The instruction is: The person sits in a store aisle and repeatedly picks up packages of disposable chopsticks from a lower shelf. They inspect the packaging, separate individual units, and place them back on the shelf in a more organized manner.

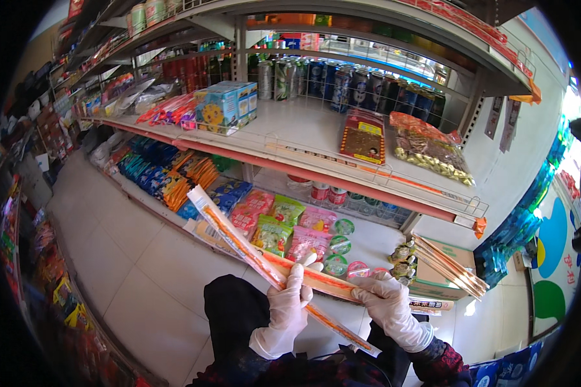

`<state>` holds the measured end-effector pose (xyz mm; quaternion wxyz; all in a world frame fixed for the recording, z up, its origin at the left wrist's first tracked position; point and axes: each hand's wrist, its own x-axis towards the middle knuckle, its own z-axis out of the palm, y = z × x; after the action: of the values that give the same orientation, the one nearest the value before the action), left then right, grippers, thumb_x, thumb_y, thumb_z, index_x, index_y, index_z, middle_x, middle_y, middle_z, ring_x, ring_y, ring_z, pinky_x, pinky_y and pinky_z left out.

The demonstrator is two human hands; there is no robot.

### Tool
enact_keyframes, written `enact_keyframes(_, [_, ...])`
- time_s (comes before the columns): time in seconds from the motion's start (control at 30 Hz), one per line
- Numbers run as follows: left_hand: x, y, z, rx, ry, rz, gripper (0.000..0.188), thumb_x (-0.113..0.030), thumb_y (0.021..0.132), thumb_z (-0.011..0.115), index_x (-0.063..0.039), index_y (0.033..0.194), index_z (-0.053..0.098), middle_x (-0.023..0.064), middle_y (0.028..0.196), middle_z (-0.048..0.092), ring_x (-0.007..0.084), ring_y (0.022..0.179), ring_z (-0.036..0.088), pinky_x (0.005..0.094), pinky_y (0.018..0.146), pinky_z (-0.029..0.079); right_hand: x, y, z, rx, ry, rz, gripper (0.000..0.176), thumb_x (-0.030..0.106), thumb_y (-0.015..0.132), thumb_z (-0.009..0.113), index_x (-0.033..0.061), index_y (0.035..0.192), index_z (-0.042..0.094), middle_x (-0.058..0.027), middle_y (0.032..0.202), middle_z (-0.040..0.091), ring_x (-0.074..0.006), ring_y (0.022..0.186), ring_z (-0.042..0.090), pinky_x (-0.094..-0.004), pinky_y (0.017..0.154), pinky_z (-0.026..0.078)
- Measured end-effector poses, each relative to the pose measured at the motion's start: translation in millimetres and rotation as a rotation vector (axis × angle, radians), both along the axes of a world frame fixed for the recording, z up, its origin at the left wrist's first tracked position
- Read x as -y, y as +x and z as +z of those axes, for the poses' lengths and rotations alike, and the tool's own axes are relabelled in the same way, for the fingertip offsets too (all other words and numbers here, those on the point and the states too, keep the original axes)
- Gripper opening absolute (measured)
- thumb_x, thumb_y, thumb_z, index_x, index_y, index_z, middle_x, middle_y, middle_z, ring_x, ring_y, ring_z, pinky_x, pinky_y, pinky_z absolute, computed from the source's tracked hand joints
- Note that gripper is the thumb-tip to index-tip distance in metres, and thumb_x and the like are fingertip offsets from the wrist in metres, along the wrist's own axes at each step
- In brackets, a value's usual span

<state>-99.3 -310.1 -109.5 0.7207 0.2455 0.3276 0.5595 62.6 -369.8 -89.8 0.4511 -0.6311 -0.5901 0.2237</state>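
Note:
My left hand, in a white glove, grips a long clear-wrapped orange snack stick that slants across in front of me. A second flat long snack packet, tan with an orange-red streak, crosses behind it, also touching my left fingers. My gloved right hand pinches that packet's right end. Its far left part is partly hidden behind the first stick. Both packets are above the lower shelf's front edge and my knees.
Bagged sweets and round lidded cups fill the lower shelf. More long sticks lean on a cardboard box. The upper shelf holds a blue box, a brown packet and bagged gold-wrapped sweets. Tiled floor lies left.

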Motion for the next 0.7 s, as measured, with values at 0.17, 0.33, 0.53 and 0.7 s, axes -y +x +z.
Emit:
enact_keyframes(0.17, [-1,1,-1,-0.032,0.022,-0.024,0.033,-0.022,0.095,0.048,-0.001,0.119,0.056,0.0107,0.099,0.064,0.0014,0.051,0.031,0.0162,0.045,0.027,0,3,4,0.132,-0.04,-0.015,0.014,0.004,0.075,0.072,0.0031,0.089,0.07,-0.0057,0.073,0.06,-0.0143,0.067,0.055,-0.0269,0.062,0.046])
enact_keyframes(0.33, [1,-1,-4,-0.03,0.107,-0.118,0.042,-0.03,0.094,0.051,0.002,0.122,0.053,0.0101,0.101,0.062,0.0013,0.053,0.033,0.017,0.047,0.028,-4,16,11,-0.183,-0.243,-0.02,0.01,0.007,0.074,0.073,-0.0006,0.079,0.068,-0.0071,0.076,0.063,-0.0138,0.07,0.058,-0.0269,0.063,0.046])
enact_keyframes(0.53, [0,1,-8,0.061,0.162,-0.108,0.036,-0.023,0.093,0.053,0.001,0.119,0.054,0.0087,0.097,0.065,0.0021,0.05,0.032,0.017,0.044,0.026,-4,26,2,-0.279,-0.169,0.018,0.009,0.004,0.075,0.072,-0.0016,0.071,0.065,-0.0067,0.074,0.063,-0.0121,0.068,0.057,-0.0276,0.061,0.046])
enact_keyframes(0.7, [2,-2,-7,-0.045,0.13,-0.126,0.039,-0.03,0.096,0.047,-0.002,0.122,0.054,0.0066,0.103,0.063,0.0017,0.052,0.032,0.0171,0.046,0.028,-9,38,5,-0.335,-0.186,-0.068,0.017,0.01,0.082,0.067,-0.0069,0.083,0.062,-0.0133,0.077,0.066,-0.0172,0.066,0.064,-0.027,0.06,0.052])
